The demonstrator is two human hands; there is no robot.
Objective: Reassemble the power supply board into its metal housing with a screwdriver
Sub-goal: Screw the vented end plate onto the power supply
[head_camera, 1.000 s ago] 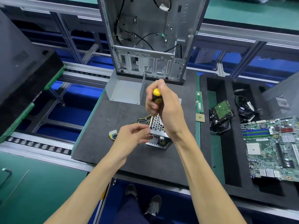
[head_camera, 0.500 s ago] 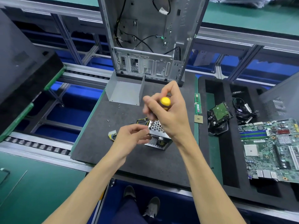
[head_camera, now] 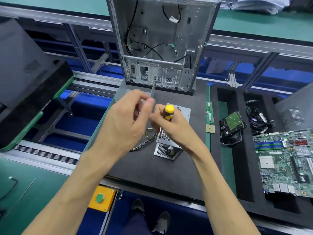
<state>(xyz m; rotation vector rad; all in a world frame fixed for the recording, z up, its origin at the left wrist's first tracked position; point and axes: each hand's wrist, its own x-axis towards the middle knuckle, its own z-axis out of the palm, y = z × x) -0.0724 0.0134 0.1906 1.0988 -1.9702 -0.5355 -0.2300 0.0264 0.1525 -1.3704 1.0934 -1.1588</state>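
The power supply's perforated metal housing (head_camera: pixel 166 149) sits on the dark foam mat (head_camera: pixel 149 172), with its yellow and black wires (head_camera: pixel 147 139) trailing left. My right hand (head_camera: pixel 172 128) grips a screwdriver with a yellow and black handle (head_camera: pixel 168 112), held upright over the housing's top; the tip is hidden behind my fingers. My left hand (head_camera: pixel 125 122) hovers above and left of the housing, blurred, with thumb and fingertips drawn together. Whether it pinches anything is unclear.
An open computer case (head_camera: pixel 160 44) stands at the mat's far edge, with a bent metal cover (head_camera: pixel 121 93) and a flat plate (head_camera: pixel 183 111) before it. On the right lie a RAM stick (head_camera: pixel 209 112), a CPU (head_camera: pixel 210 129), a hard drive (head_camera: pixel 233 122), cables (head_camera: pixel 259 119) and a motherboard (head_camera: pixel 286 160).
My left hand has let go of the housing and risen up beside the screwdriver handle. My right hand has shifted its grip lower on the handle. The view has tilted down slightly.
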